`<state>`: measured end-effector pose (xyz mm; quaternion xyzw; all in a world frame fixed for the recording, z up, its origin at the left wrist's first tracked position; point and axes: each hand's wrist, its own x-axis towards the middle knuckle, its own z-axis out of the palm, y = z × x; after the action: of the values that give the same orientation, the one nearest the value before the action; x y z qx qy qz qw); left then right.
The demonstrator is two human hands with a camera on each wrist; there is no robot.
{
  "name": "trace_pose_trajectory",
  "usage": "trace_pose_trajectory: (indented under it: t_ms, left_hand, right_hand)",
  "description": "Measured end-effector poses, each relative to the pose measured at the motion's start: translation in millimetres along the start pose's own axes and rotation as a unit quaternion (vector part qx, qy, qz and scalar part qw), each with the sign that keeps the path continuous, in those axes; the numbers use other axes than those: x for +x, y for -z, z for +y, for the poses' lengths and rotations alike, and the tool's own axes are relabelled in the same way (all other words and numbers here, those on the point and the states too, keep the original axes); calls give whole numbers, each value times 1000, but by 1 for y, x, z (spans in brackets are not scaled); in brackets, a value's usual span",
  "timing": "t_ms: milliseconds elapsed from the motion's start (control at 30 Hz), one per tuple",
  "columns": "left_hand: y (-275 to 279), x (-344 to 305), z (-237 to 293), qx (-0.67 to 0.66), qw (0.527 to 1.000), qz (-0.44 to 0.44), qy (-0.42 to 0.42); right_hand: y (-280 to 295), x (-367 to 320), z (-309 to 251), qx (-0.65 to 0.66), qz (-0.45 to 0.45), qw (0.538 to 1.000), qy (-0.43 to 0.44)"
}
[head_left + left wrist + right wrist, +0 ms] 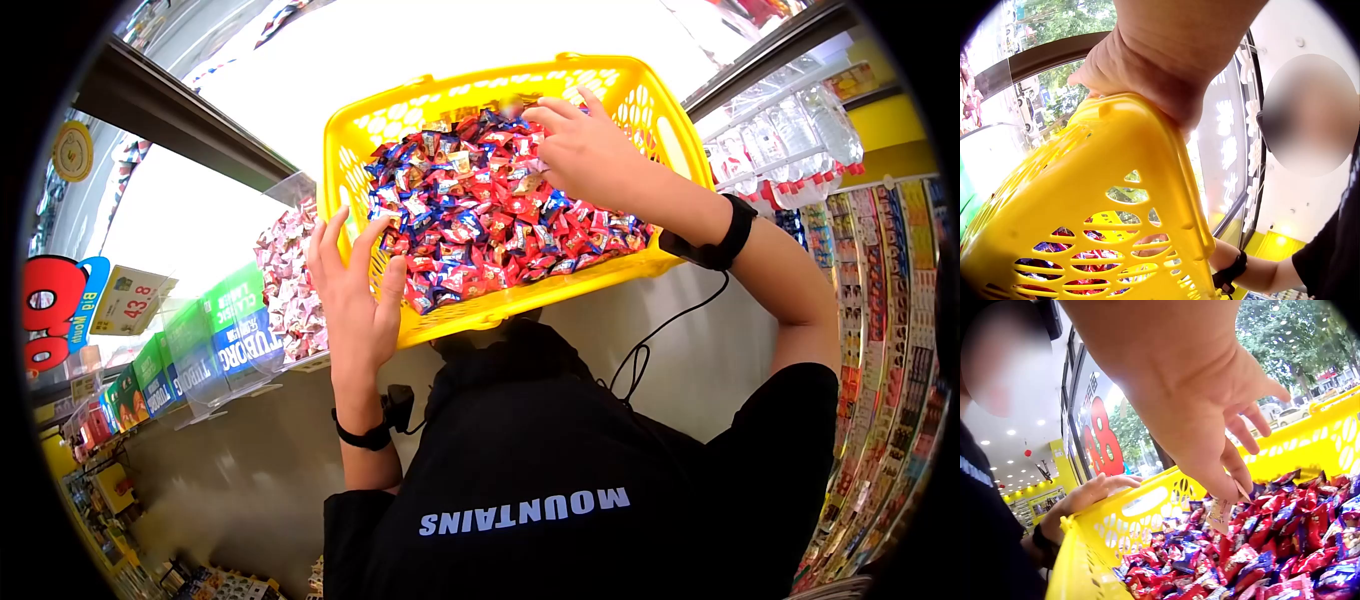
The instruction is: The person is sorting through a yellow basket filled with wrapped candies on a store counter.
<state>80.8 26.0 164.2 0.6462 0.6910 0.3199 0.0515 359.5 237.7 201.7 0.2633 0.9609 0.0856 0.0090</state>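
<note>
A yellow plastic basket [497,318] with slotted walls holds a heap of red and blue wrapped candies [480,215]. My left hand [352,285] rests over the basket's left corner, its fingers straight and spread across the rim. In the left wrist view the left hand [1141,75] lies on top of the corner. Over the heap, my right hand [590,155] reaches down inside the basket. The right wrist view shows the right hand [1210,412] pinching a pale pink wrapped candy [1219,515] between thumb and finger, just above the others; its remaining fingers are extended.
Left of the basket lies a pile of pale pink wrapped candies [292,270] behind a clear divider, beside green and blue Tuborg boxes [235,325]. Bottles [790,135] hang in a rack at the right, above packed shelves [875,330]. A cable [640,345] runs from the right wrist.
</note>
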Motion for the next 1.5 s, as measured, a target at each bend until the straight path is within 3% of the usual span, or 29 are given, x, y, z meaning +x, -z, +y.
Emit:
trace_pose_trajectory:
  t_ms: [167, 367, 500, 833, 1000, 1100, 1233, 1500]
  left_hand:
    - [1, 1, 2, 14, 1000, -2, -6]
    - [4, 2, 7, 16, 1000, -14, 2]
    - [3, 3, 6, 35, 999, -12, -11]
    - [3, 2, 6, 46, 999, -20, -14]
    - [9, -1, 13, 92, 991, 14, -92]
    - [14, -3, 30, 0, 989, -20, -145]
    - [6, -7, 42, -23, 975, -22, -221]
    - [14, -20, 28, -29, 980, 64, -184]
  right_hand:
    - [-4, -15, 19, 44, -68, 996, -25]
    - [20, -30, 19, 59, 22, 997, -43]
    - [20, -39, 17, 122, 18, 991, -52]
    - [17, -62, 23, 56, 47, 993, -90]
    - [49, -71, -39, 94, 157, 983, -18]
    - [58, -76, -95, 123, 197, 972, 37]
    - [44, -68, -132, 178, 227, 956, 47]
    - [24, -52, -146, 299, 249, 921, 14]
